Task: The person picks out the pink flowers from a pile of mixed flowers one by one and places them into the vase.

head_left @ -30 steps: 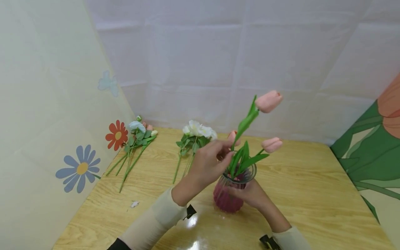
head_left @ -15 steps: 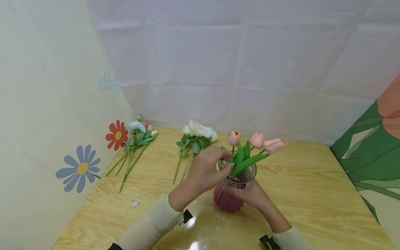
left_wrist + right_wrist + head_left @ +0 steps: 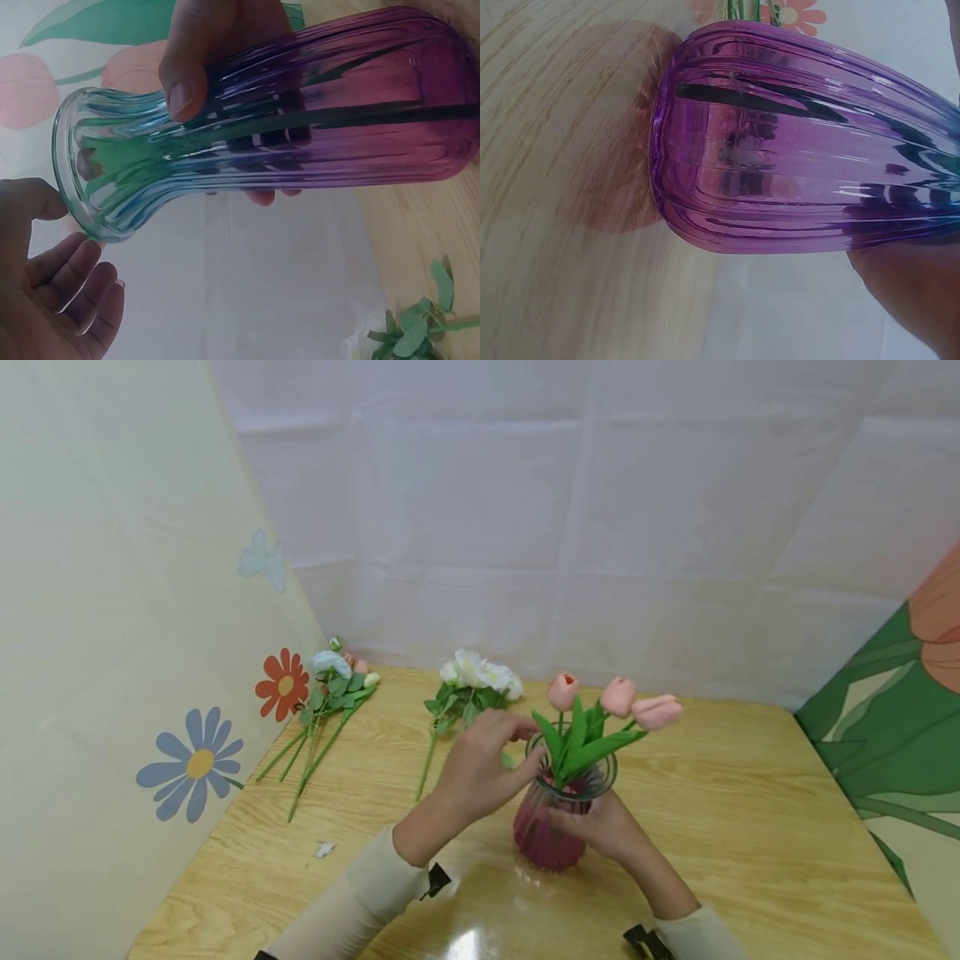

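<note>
Vase (image 3: 542,837) stands gripped by right fingers (image 3: 261,197); left fingers (image 3: 66,274) near rim (image 3: 61,161).

Head view was evenly lit, slightly soft; white glare sat on the tabletop (image 3: 750,818) near the bottom edge; wrist views were dimmer; vase (image 3: 780,169) cast reddish shadow.

Wooden table (image 3: 750,827), pale backdrop (image 3: 465,510), printed flowers (image 3: 199,764)

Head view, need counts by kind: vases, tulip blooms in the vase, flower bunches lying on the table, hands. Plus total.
Vase: 1
Pink tulip blooms: 3
Loose flower bunches: 2
Hands: 2, left hand and right hand
Total: 8
</note>
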`<state>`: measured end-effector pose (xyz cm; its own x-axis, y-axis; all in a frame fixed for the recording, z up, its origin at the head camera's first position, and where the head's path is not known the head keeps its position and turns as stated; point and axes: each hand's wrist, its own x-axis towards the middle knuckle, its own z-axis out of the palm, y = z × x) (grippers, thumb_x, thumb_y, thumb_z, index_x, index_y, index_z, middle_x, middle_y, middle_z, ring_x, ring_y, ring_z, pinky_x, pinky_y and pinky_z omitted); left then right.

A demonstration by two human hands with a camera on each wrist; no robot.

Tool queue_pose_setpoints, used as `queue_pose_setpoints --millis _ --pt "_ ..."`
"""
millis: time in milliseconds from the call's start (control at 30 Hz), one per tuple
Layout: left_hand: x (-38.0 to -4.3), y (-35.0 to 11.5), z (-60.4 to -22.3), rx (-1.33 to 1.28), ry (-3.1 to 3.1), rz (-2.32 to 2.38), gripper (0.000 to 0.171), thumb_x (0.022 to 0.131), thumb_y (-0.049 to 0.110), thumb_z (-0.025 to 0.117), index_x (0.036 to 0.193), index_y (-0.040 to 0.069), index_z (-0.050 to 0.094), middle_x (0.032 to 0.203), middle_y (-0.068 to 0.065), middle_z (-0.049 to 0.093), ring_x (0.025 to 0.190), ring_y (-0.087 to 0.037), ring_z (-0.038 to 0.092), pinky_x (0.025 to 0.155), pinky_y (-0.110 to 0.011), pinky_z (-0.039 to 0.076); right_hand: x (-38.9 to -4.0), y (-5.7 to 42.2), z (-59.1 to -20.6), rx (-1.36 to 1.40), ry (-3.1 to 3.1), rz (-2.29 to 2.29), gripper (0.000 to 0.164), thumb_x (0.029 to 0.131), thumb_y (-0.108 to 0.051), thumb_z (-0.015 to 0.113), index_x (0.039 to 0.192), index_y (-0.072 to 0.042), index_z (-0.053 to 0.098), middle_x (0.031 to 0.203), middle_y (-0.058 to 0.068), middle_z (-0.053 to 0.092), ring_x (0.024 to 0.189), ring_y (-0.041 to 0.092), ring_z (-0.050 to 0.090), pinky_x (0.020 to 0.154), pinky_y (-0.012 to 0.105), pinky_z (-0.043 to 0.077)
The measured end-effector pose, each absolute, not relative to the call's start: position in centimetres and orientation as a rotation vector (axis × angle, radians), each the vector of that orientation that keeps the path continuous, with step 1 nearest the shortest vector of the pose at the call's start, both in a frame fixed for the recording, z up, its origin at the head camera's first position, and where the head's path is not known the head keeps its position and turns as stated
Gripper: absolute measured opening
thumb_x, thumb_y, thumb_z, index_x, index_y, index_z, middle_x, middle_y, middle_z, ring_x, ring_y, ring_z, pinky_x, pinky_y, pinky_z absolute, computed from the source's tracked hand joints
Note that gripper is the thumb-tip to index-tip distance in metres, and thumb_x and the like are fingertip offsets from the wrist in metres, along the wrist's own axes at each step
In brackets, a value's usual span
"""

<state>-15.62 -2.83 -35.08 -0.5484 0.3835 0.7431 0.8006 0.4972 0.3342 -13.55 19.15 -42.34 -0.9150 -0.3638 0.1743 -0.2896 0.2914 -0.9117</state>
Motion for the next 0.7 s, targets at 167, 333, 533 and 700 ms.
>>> queue_pose_setpoints --millis 167,333,533,700 --pt "-15.9 -3.6 -35.5 -0.933 -2.187 -0.895 0.021 0.089 0.017 0.075 0.108 0.008 0.071 0.094 -0.002 0.069 0.087 -0.015 0.062 0.074 -0.027 0.052 -13.6 19.1 -42.4 -0.645 2.459 -1.744 0.075 0.088 -0.014 0.079 0.151 -0.012 0.039 0.139 0.013 0.058 0.124 0.028 0.059 0.106 0.055 0.044" --pt "-16.3 -4.4 -35.9 -0.882 -2.226 -0.858 0.024 0.088 0.018 0.077 0.109 0.007 0.071 0.096 -0.003 0.071 0.089 -0.016 0.064 0.076 -0.029 0.054 -13.7 19.0 -42.4 -0.640 2.481 -1.741 0.078 0.087 -0.014 0.081 0.152 -0.009 0.038 0.139 0.017 0.058 0.125 0.037 0.057 0.106 0.062 0.042" --pt "-16.7 -5.7 -36.5 -0.826 -2.328 -0.861 0.027 0.091 0.022 0.075 0.114 0.007 0.070 0.103 -0.004 0.071 0.097 -0.018 0.064 0.081 -0.033 0.056 -13.7 19.0 -42.5 -0.653 2.497 -1.749 0.078 0.085 -0.012 0.082 0.150 -0.008 0.039 0.134 0.013 0.061 0.124 0.037 0.058 0.106 0.061 0.041" --pt "-17.2 -7.0 -37.2 -0.752 -2.416 -0.846 0.029 0.093 0.025 0.073 0.117 0.009 0.069 0.108 -0.004 0.071 0.101 -0.019 0.065 0.082 -0.035 0.057 -13.5 19.0 -42.5 -0.649 2.498 -1.743 0.086 0.085 -0.013 0.081 0.155 -0.007 0.032 0.141 0.021 0.055 0.129 0.043 0.054 0.107 0.064 0.040"
